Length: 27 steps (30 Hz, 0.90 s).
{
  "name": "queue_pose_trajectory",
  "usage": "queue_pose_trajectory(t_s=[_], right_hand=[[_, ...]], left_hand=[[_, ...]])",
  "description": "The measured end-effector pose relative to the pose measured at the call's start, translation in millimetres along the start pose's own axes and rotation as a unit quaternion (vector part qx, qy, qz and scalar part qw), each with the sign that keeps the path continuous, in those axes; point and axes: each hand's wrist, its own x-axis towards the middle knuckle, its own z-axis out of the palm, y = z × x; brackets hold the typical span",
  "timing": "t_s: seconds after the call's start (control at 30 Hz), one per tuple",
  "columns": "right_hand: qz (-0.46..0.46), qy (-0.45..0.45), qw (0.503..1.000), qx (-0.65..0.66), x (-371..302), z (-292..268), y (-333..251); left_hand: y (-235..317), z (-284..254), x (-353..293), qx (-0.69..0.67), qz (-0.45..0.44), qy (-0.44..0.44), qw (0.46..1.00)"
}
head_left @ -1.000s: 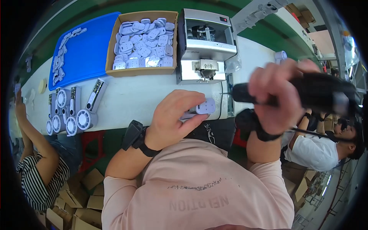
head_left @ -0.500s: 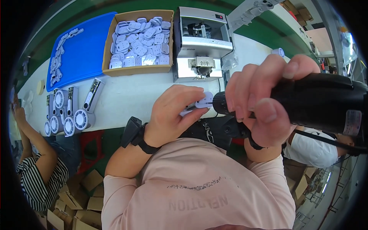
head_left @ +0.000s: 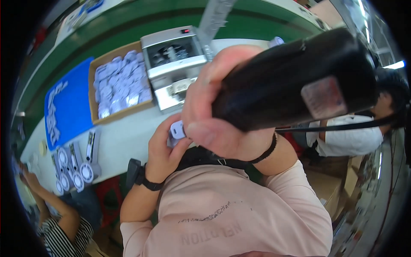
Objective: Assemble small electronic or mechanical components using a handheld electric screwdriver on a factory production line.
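My left hand (head_left: 161, 150) is closed around a small white plastic housing (head_left: 178, 129), with a dark slot in the end that shows. Wrapped in my right hand (head_left: 209, 120) is a thick black electric screwdriver (head_left: 274, 88), its cord running off to the right. The screwdriver's tip is hidden behind my right fingers, right beside the housing. I cannot tell whether the tip touches it.
A cardboard box (head_left: 93, 100) of white plastic covers and a silver screw-feeding machine (head_left: 175, 70) stand beyond my hands. Left of them lie a blue tray (head_left: 75, 113) and several white handheld fans (head_left: 89, 171). People sit on both sides.
The view has shifted and tilted. The housing in my left hand has turned, now showing its slotted end. My right hand and the screwdriver have come closer to it, hiding the tip.
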Motion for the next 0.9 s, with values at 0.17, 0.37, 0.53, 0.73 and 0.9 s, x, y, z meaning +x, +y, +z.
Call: queue_pose_trajectory(t_s=[0.17, 0.37, 0.53, 0.73, 0.9], right_hand=[[-0.016, 0.172, 0.982, 0.077, -36.5, -64.4, -4.7], [0.315, 0.316, 0.740, -0.504, -172.5, -221.8, 41.1], [0.346, 0.278, 0.663, -0.603, -242.9, -279.2, 74.2], [0.288, 0.297, 0.661, -0.626, -247.4, -280.9, 66.0], [0.185, 0.389, 0.779, -0.455, -196.6, -225.8, 16.5]], left_hand=[[10.2, -37.0, -4.9, 0.018, -0.062, -0.014, 0.998], [44.9, -152.4, -10.5, 0.479, -0.066, -0.152, 0.862], [22.9, -158.7, -32.8, 0.628, -0.050, -0.041, 0.776], [33.4, -168.3, -25.9, 0.615, -0.092, -0.002, 0.783], [53.6, -187.2, 33.3, 0.525, 0.041, 0.050, 0.849]])
